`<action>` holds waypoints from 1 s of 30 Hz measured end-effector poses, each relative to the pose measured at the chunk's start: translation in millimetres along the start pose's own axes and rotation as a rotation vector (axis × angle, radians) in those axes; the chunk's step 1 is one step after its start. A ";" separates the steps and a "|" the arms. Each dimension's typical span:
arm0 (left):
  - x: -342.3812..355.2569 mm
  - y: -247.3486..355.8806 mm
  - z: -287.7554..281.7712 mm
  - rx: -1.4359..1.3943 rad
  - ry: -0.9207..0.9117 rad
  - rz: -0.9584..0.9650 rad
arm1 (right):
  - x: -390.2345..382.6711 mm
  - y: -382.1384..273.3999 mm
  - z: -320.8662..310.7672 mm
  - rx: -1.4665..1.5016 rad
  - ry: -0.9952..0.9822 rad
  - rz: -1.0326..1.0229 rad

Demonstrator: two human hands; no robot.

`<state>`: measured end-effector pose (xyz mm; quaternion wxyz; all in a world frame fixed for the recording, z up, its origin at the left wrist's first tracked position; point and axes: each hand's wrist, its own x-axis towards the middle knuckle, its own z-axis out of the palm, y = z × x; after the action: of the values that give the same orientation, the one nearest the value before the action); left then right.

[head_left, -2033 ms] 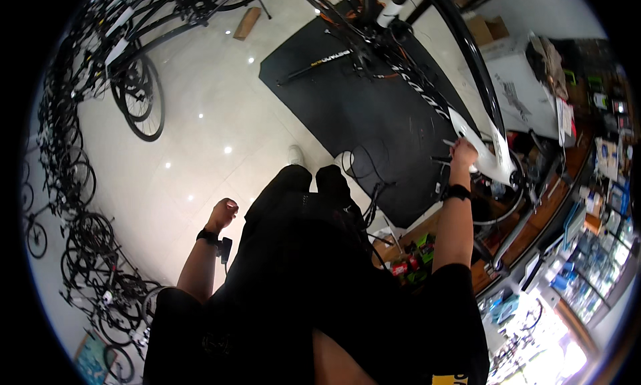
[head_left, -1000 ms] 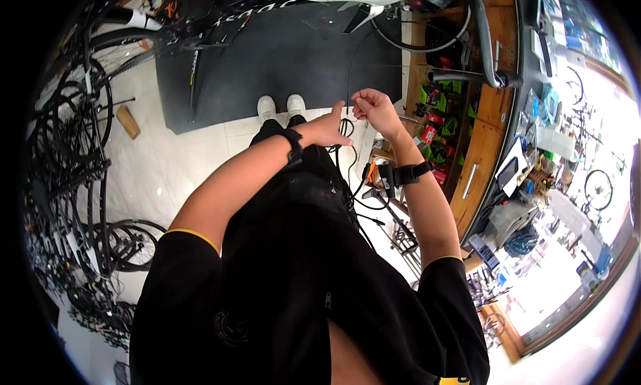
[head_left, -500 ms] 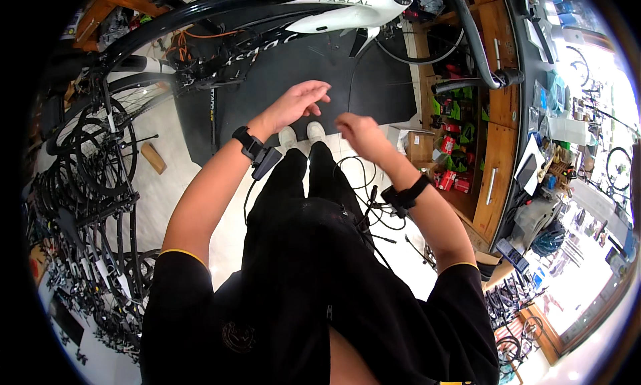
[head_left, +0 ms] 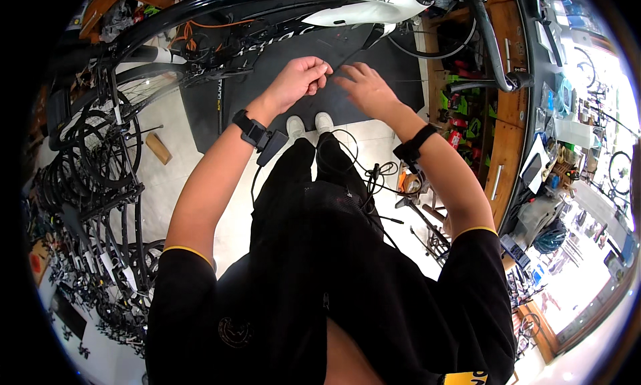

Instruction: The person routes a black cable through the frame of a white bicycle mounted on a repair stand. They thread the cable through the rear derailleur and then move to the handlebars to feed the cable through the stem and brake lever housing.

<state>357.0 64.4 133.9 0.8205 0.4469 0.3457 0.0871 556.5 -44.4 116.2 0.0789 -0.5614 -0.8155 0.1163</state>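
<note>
A bicycle with a white and black frame spans the far side of the view. From the white part of its frame, a thin black cable slants down to my left hand. The thumb and fingers of that hand are pinched together on the cable's lower end. Just to the right, my right hand has its fingers stretched out and a little apart, with the fingertips close to the cable. Nothing shows in the right hand. A black strap sits on each wrist, the left one with a small box.
A black mat lies under the bicycle, over a pale floor. Wooden cabinets with red and green packages stand on the right, beneath a cluttered counter. Many bicycles crowd the left. Loose black cables hang by my right leg.
Both hands have moved farther away, toward the bicycle frame. My left fingers have closed on the cable, which hung free before. My right fingers have straightened out.
</note>
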 end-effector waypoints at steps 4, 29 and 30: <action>-1.9 7.1 -4.6 -0.024 -0.014 0.003 | 18.2 -26.0 13.9 -0.035 -0.001 -0.076; -0.1 26.0 -21.7 0.010 0.018 -0.074 | 1.9 -60.1 4.2 0.436 -0.193 -0.048; 5.2 23.9 -16.6 0.008 0.010 -0.074 | -9.7 -65.4 -15.1 0.520 -0.180 -0.013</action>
<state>354.2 91.9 144.3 0.8196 0.4365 0.3666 0.0576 505.2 -74.4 148.9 0.1483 -0.5045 -0.7656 0.3706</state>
